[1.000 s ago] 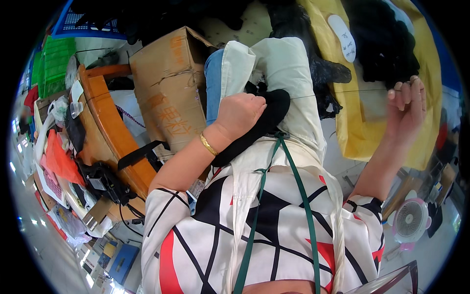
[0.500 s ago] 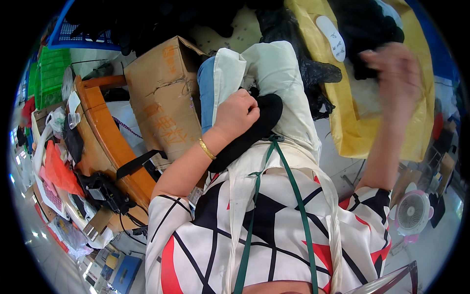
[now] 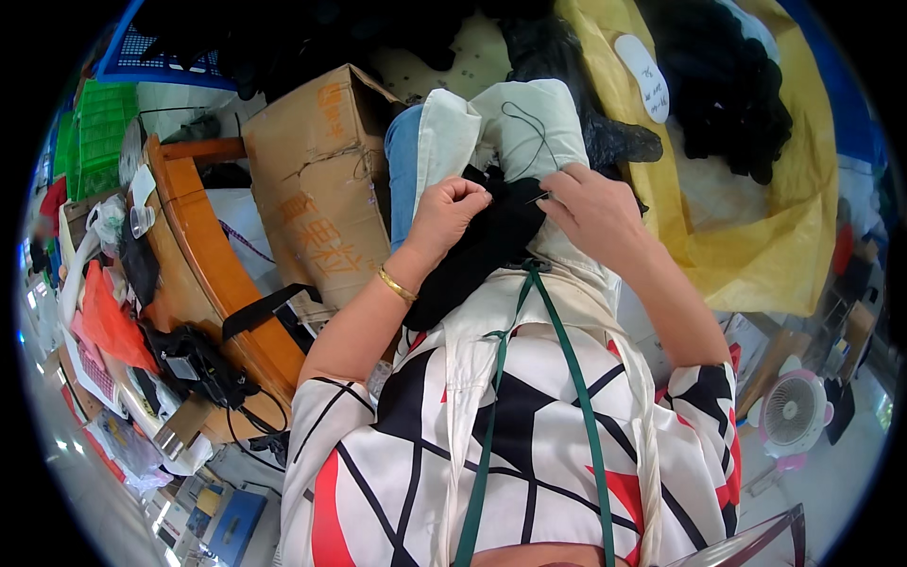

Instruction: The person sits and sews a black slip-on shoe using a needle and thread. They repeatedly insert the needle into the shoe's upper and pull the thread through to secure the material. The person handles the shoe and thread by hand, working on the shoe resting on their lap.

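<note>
A dark, soft piece of knitted-looking cloth (image 3: 472, 248) lies across my lap on the pale apron (image 3: 534, 104). My left hand (image 3: 444, 215), with a gold bangle at the wrist, pinches the cloth's upper left part between thumb and fingers. At its right edge, my right hand (image 3: 595, 210) closes thumb and fingertips on a thin sewing needle (image 3: 538, 198) that points toward the cloth. A dark thread (image 3: 537, 128) curls in a loop over the apron above that hand. The fingertips hide part of the needle.
A yellow sack (image 3: 756, 274) with dark cloth pieces (image 3: 723, 94) and a white insole-shaped card (image 3: 641, 78) stands right. Left are a cardboard box (image 3: 316, 189), a wooden chair (image 3: 213, 255) and a black bag (image 3: 194, 364). A fan (image 3: 794, 406) stands at lower right.
My right hand has come from above the yellow sack down to the dark cloth, with needle and thread now visible. My left hand has shifted from a loose fist to a pinch.
</note>
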`<state>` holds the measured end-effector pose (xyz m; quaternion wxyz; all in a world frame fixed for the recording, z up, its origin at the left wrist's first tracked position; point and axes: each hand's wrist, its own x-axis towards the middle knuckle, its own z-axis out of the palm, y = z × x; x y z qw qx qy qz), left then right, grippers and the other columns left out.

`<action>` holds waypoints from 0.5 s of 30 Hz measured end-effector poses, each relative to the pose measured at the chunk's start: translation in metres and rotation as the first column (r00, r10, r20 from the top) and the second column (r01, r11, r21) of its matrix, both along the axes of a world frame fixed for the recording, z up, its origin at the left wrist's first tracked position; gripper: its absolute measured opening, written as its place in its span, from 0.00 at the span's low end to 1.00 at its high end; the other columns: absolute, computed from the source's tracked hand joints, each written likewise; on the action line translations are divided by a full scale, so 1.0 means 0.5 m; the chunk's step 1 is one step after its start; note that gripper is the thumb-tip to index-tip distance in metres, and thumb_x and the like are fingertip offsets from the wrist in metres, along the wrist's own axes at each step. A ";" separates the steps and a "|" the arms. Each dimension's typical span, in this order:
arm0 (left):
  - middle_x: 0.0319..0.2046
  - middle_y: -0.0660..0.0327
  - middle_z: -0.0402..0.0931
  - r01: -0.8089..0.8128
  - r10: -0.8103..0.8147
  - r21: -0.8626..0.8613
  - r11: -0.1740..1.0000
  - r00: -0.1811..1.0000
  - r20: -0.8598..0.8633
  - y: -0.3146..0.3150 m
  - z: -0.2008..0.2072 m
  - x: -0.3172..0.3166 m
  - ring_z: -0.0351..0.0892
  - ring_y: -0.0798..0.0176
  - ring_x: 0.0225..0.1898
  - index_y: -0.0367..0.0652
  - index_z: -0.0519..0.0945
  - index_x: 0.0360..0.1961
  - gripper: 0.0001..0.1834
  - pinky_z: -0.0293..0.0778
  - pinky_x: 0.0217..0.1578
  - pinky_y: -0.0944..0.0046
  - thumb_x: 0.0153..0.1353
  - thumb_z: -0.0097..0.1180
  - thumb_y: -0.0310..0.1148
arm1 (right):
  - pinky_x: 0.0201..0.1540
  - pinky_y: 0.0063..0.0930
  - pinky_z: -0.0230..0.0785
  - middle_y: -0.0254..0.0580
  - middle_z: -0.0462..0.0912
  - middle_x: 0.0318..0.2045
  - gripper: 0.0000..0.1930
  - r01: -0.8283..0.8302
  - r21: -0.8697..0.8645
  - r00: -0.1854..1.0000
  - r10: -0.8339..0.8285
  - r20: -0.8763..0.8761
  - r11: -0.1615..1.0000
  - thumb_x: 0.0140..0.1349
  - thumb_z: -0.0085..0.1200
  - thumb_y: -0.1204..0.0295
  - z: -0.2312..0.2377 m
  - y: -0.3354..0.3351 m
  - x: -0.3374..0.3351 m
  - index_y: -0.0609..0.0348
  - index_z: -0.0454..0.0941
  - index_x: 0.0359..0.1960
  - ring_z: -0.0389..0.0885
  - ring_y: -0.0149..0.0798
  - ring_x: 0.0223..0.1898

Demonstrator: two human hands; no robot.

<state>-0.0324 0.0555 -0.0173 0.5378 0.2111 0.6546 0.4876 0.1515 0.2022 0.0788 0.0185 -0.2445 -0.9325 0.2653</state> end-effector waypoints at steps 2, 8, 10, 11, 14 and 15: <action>0.31 0.70 0.79 -0.015 0.017 -0.025 1.000 0.997 0.070 0.001 0.001 -0.001 0.73 0.78 0.30 0.42 0.84 0.33 0.05 0.67 0.29 0.75 0.62 0.63 0.31 | 0.35 0.39 0.74 0.43 0.81 0.30 0.11 -0.038 -0.095 0.989 0.051 0.139 0.995 0.61 0.59 0.62 0.004 -0.021 0.017 0.56 0.80 0.36 0.82 0.47 0.34; 0.30 0.69 0.80 -0.031 0.036 -0.038 0.999 0.990 0.140 0.007 0.013 0.006 0.73 0.77 0.30 0.41 0.84 0.35 0.05 0.68 0.30 0.75 0.62 0.62 0.31 | 0.37 0.44 0.76 0.49 0.84 0.28 0.20 -0.101 -0.241 0.935 0.175 0.309 0.965 0.59 0.59 0.51 -0.126 -0.128 0.031 0.59 0.82 0.29 0.84 0.52 0.34; 0.30 0.69 0.80 -0.030 0.035 -0.035 0.999 0.987 0.159 0.008 0.017 0.007 0.73 0.77 0.30 0.41 0.84 0.36 0.05 0.68 0.30 0.75 0.62 0.63 0.31 | 0.38 0.44 0.76 0.51 0.84 0.28 0.19 -0.119 -0.298 0.946 0.200 0.256 0.947 0.58 0.59 0.54 -0.144 -0.133 0.032 0.60 0.82 0.30 0.84 0.53 0.35; 0.30 0.69 0.80 -0.041 0.047 -0.042 0.998 0.985 0.164 0.006 0.014 0.006 0.73 0.77 0.30 0.41 0.84 0.36 0.05 0.68 0.30 0.75 0.62 0.63 0.31 | 0.38 0.44 0.76 0.51 0.83 0.28 0.17 -0.145 -0.339 0.942 0.234 0.240 0.930 0.58 0.60 0.56 -0.142 -0.125 0.033 0.60 0.81 0.32 0.83 0.54 0.35; 0.30 0.69 0.80 -0.059 0.066 -0.047 0.997 0.984 0.165 0.003 0.007 0.004 0.73 0.77 0.30 0.41 0.84 0.36 0.06 0.68 0.30 0.75 0.62 0.63 0.31 | 0.39 0.44 0.75 0.51 0.83 0.29 0.15 -0.124 -0.412 0.931 0.249 0.265 0.903 0.57 0.60 0.62 -0.092 -0.091 0.054 0.61 0.78 0.37 0.83 0.55 0.35; 0.30 0.69 0.80 -0.063 0.068 -0.041 0.997 0.986 0.152 0.001 0.009 0.004 0.73 0.77 0.30 0.41 0.84 0.36 0.06 0.68 0.30 0.75 0.62 0.63 0.31 | 0.39 0.44 0.75 0.51 0.83 0.29 0.14 -0.103 -0.428 0.926 0.243 0.287 0.898 0.57 0.60 0.64 -0.066 -0.074 0.062 0.61 0.77 0.39 0.83 0.56 0.35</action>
